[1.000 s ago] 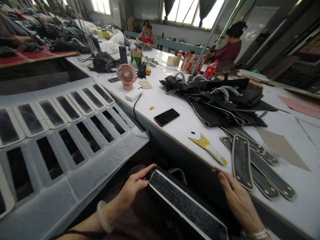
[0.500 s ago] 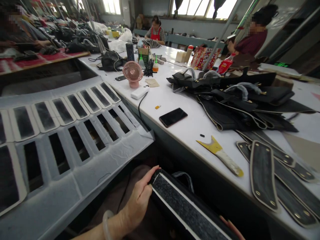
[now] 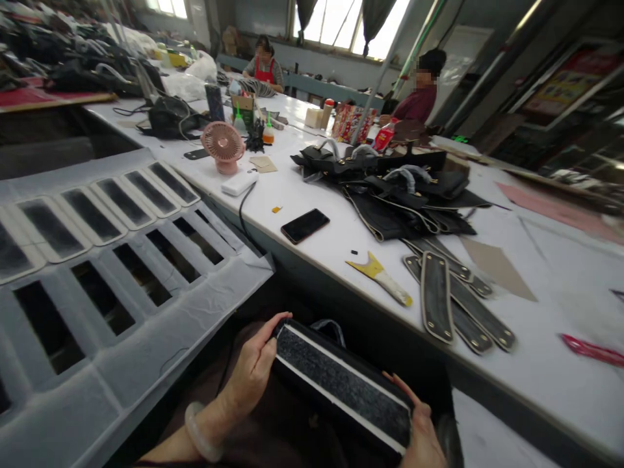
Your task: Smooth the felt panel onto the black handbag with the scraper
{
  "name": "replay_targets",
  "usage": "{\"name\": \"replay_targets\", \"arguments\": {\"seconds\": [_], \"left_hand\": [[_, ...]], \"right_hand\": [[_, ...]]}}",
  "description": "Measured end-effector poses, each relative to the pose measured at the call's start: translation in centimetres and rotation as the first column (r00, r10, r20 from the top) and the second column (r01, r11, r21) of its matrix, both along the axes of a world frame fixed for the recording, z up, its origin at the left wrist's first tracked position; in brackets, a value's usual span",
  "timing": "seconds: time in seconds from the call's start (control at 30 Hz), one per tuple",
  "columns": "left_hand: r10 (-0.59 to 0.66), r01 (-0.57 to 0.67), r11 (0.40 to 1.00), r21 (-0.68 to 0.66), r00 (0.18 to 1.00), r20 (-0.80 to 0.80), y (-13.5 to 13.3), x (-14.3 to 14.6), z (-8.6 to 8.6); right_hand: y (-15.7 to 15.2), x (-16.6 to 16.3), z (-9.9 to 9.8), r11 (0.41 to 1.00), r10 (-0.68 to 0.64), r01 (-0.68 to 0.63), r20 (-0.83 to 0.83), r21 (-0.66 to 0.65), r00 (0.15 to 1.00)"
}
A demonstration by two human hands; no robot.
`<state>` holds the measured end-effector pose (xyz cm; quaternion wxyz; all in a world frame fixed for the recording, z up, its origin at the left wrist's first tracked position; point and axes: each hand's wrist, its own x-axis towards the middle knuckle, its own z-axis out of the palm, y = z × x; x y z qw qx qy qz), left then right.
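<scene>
A long black felt panel with a white border [image 3: 341, 385] lies across my lap, on top of a black bag with a grey handle behind it. My left hand [image 3: 253, 370] grips its near-left end, fingers curled over the edge. My right hand [image 3: 420, 434] holds the far-right end, fingers wrapped on the corner. Both hands sit below the edge of the white table [image 3: 336, 240].
Black strap pieces with rivets [image 3: 436, 296] and a yellow-handled scraper [image 3: 379, 278] lie near the table edge. A phone [image 3: 305, 225], pink fan [image 3: 223, 147], pile of black bags [image 3: 390, 188] stand beyond. A grey rack of felt strips [image 3: 97, 260] fills the left. Other people sit at the far end.
The view has shifted right and down. My right hand, raised by the table edge a second ago, now grips the panel's right end. My left hand stays on the left end.
</scene>
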<state>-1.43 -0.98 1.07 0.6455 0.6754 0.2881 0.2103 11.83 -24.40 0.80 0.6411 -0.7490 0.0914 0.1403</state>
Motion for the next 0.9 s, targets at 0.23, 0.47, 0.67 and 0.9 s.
{"name": "replay_targets", "arguments": {"seconds": [0.23,0.47,0.67,0.9], "left_hand": [[-0.117,0.079,0.968,-0.237,0.982,-0.148,2.1,0.3,0.4],[-0.201,0.136,0.938,-0.319,0.963,-0.181,3.5,1.7,-0.5],[-0.214,0.178,0.966,-0.188,0.957,-0.196,3.6,2.4,-0.4],[-0.278,0.178,0.9,-0.399,0.937,-0.21,3.8,2.5,0.8]], "right_hand": [[1.2,-0.3,2.0,0.814,-0.047,0.196,-0.274,0.547,0.96],[0.4,0.0,0.3,0.822,-0.044,0.149,-0.2,0.55,0.979],[0.2,0.2,-0.3,0.932,0.026,-0.013,-0.03,0.363,0.999],[0.1,1.5,1.3,0.939,0.203,-0.164,-0.103,0.303,0.974]]}}
